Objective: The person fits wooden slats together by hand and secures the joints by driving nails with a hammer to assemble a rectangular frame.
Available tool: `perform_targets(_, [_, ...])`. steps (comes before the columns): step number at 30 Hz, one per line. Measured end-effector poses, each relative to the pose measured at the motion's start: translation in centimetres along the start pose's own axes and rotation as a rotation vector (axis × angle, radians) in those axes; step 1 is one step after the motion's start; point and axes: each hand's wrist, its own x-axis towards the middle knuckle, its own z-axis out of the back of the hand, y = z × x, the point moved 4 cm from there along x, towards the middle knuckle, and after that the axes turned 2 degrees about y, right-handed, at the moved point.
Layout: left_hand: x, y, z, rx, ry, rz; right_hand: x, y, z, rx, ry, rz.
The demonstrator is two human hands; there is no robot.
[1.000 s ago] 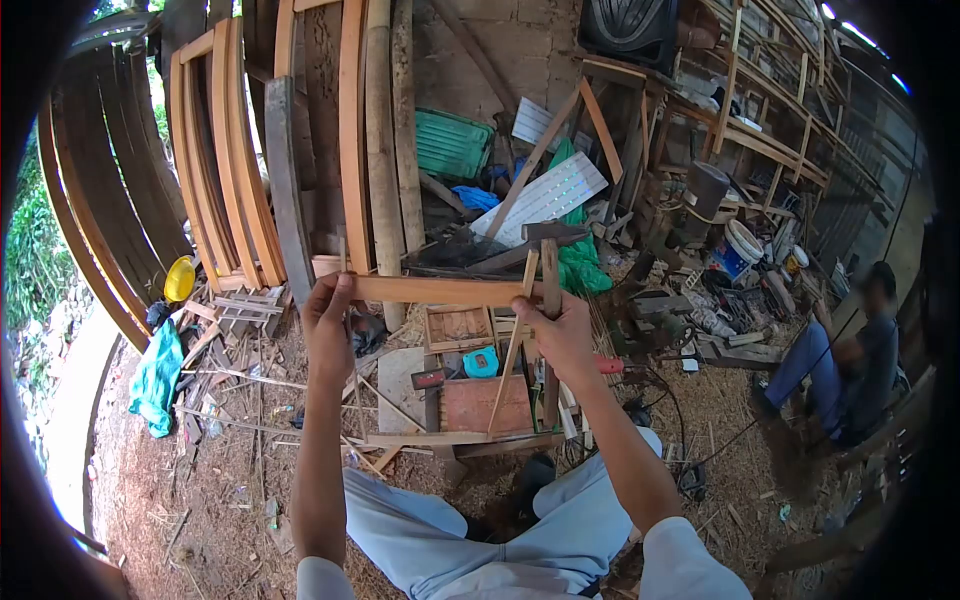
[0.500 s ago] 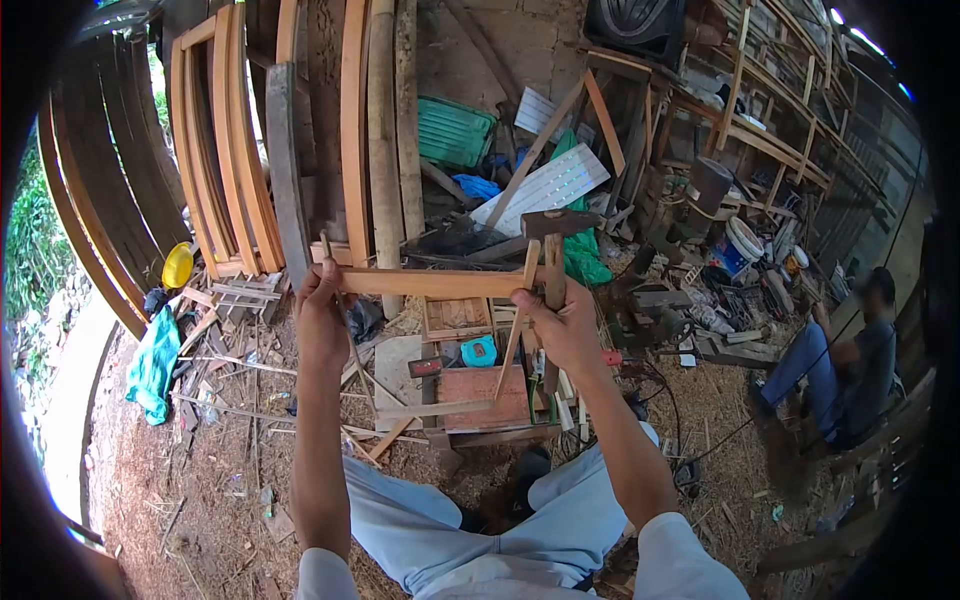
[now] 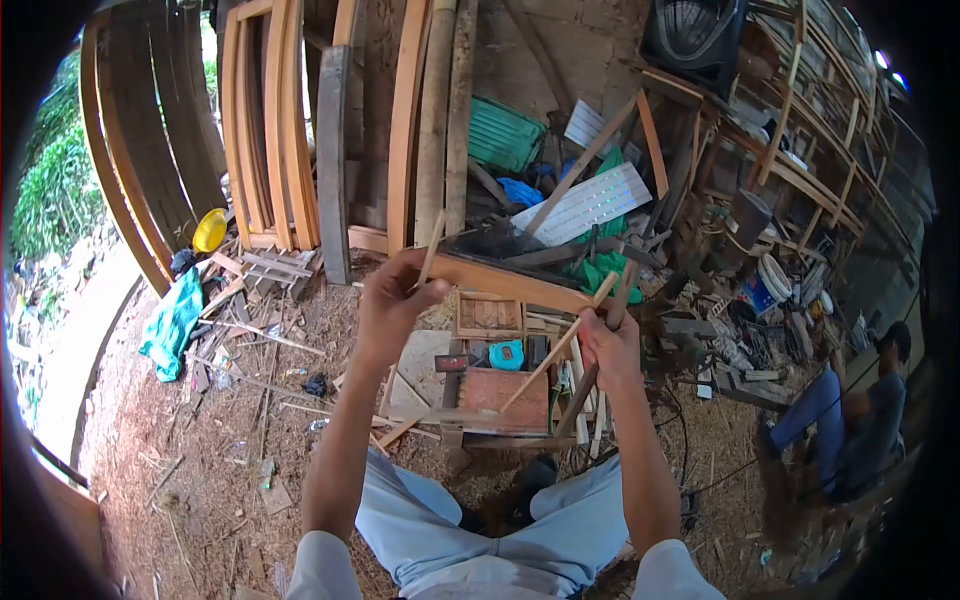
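Note:
Both of my hands hold up a small frame of thin wooden pieces point(image 3: 520, 285), its wider board running across the top and tilted down to the right. My left hand point(image 3: 395, 312) is closed at the board's left end, where a thin stick crosses it. My right hand point(image 3: 612, 350) grips the right corner and also the wooden handle of a hammer point(image 3: 580, 400). The hammer's head is blurred against the clutter behind. Below the frame sits a low wooden bench point(image 3: 507, 400) with a turquoise tape measure point(image 3: 506, 354) on it.
Wooden frames point(image 3: 290, 130) lean on the wall at the left. A yellow hard hat point(image 3: 209, 231) and a teal cloth point(image 3: 172, 325) lie near them. Scrap wood and a white perforated panel point(image 3: 585, 205) are piled behind. A person point(image 3: 860, 420) sits at the right. Shavings cover the ground.
The wooden frame has tilted, its right end dropping. My right hand has moved lower with the hammer, and my left hand's fingers have shifted on the board's end. The view has swung left.

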Motion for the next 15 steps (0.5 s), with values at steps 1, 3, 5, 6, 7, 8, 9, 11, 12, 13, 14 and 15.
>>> perform_targets(1, [0.0, 0.2, -0.2, 0.027, 0.018, -0.031, -0.1, -0.6, 0.2, -0.005, 0.008, -0.006])
perform_targets(3, [0.0, 0.3, -0.3, 0.054, 0.029, -0.056, -0.2, -1.5, 0.6, -0.009, 0.003, -0.003])
perform_targets(5, [0.2, 0.0, -0.4, 0.067, 0.039, -0.032, 0.0, -2.1, 0.8, 0.024, 0.012, -0.053])
perform_targets(6, [0.1, -0.5, -0.8, 0.067, 0.042, -0.03, 0.0, -2.5, 0.9, 0.059, 0.016, -0.096])
perform_targets(7, [0.1, -1.2, -1.3, 0.073, 0.068, -0.021, 0.2, -3.0, 1.3, 0.06, 0.013, -0.094])
perform_targets(8, [0.1, -1.5, -1.6, 0.078, 0.093, -0.013, 0.4, -3.6, 1.7, 0.099, 0.038, -0.101])
perform_targets(9, [0.1, -1.4, -1.8, 0.076, 0.095, -0.015, 0.5, -3.9, 1.9, 0.136, 0.065, -0.106])
perform_targets(11, [0.3, -1.4, -2.1, 0.094, 0.151, -0.073, 0.4, -4.3, 2.2, 0.131, 0.083, -0.102])
perform_targets(12, [0.4, -1.3, -2.2, 0.092, 0.153, -0.075, 0.3, -4.4, 2.3, 0.129, 0.099, -0.102])
perform_targets(13, [0.6, -1.2, -2.2, 0.092, 0.168, -0.061, 0.3, -4.5, 2.3, 0.128, 0.096, -0.101])
perform_targets(14, [0.8, -1.0, -2.2, 0.092, 0.184, -0.046, 0.2, -4.6, 2.4, 0.132, 0.085, -0.093])
perform_targets(15, [0.9, -0.9, -2.2, 0.091, 0.189, -0.044, 0.2, -4.6, 2.6, 0.135, 0.073, -0.084])
